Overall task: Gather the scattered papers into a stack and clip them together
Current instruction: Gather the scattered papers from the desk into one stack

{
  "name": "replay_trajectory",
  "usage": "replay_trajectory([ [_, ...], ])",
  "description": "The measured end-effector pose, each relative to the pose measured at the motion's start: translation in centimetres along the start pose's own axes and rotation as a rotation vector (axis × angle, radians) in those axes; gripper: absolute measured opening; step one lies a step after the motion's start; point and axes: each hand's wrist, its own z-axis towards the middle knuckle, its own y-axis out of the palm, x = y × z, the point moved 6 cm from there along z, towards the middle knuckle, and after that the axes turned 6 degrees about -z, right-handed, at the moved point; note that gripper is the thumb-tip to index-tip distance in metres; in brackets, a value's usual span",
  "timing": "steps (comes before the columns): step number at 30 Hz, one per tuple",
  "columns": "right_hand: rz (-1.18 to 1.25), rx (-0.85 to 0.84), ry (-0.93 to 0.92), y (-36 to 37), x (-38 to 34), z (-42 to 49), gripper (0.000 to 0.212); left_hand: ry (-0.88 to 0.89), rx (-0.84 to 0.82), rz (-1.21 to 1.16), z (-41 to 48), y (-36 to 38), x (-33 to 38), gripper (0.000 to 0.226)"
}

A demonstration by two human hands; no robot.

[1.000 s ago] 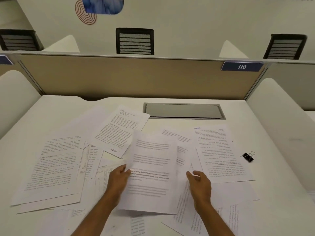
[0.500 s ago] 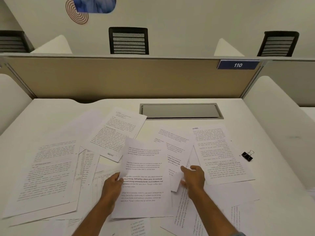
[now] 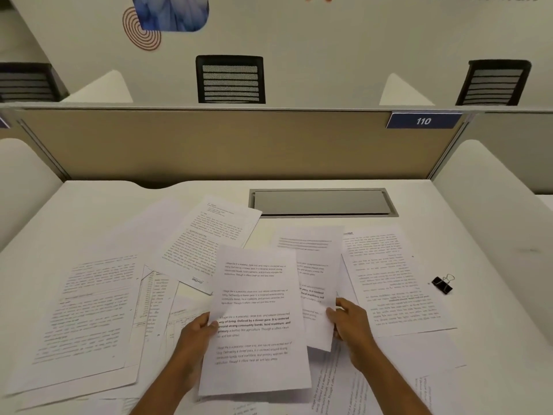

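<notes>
Head view: left hand pinching printed sheet, right hand pinching second sheet. White pages, black paragraphs, some bold. Black binder clip well apart, right.

Dim, even indoor light; soft faint shadows; wide-angle bowing at edges; slight overall softness, no glare.

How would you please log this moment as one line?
phase: gathering | left hand: holds front sheet | right hand: holds second sheet | binder clip: untouched on desk | stack: not formed
</notes>
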Motion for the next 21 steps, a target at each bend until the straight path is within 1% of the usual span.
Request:
replay_trajectory([
  [2,0.017,-0.044,0.003,-1.2,0.3,-0.4,0.025,0.016,-0.005,-0.021,-0.2,-0.1,0.3,0.021],
  [5,0.022,-0.106,0.017,-2.6,0.9,-0.8,0.023,0.035,-0.044,-0.007,-0.5,0.5,1.0,0.023],
  [10,-0.034,-0.225,0.02,-2.3,0.6,-2.1,0.021,0.044,-0.096,0.018,-1.0,2.6,2.5,0.02],
  [15,-0.067,-0.284,-0.011,-1.0,-0.6,-3.0,0.021,0.042,-0.149,-0.009,-1.2,4.9,3.1,0.023],
  [18,-0.059,-0.301,-0.014,-0.7,-0.9,-3.3,0.023,0.044,-0.154,-0.041,-1.1,5.8,3.2,0.024],
  [21,-0.067,-0.308,-0.016,-1.6,-1.2,-3.4,0.021,0.055,-0.148,-0.03,-1.0,6.3,3.3,0.027],
])
